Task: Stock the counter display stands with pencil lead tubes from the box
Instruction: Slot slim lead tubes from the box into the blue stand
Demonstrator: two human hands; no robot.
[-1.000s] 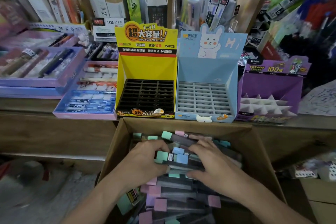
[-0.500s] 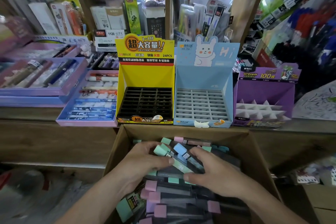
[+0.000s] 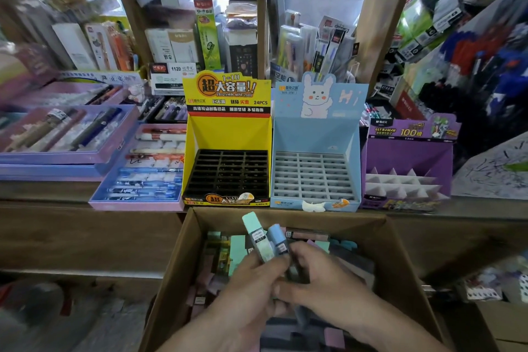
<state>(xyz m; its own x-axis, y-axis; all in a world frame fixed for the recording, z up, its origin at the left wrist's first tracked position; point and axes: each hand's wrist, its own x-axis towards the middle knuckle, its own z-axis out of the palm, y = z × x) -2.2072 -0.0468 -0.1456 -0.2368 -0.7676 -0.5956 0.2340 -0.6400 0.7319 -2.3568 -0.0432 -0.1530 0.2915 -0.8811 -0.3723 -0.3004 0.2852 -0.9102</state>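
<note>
Over the box (image 3: 400, 266), both hands meet on two lead tubes (image 3: 257, 240) held caps up. The left hand (image 3: 248, 283) curls round them and the right hand (image 3: 325, 286) pinches their lower ends, likely squaring them for slots. At twelve o'clock on the desk (image 3: 483, 207) stand the targets – the yellow stand (image 3: 228, 134) and blue stand (image 3: 314, 134), both empty

Bases of tubes (image 3: 264, 240) hidden by left hand (image 3: 251, 286), right hand (image 3: 328, 286); box (image 3: 328, 223) front cut off.

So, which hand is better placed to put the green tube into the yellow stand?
Probably left. The left hand holds the green tube, and the yellow stand is straight ahead of it. The right hand is further right, before the blue stand.
</note>
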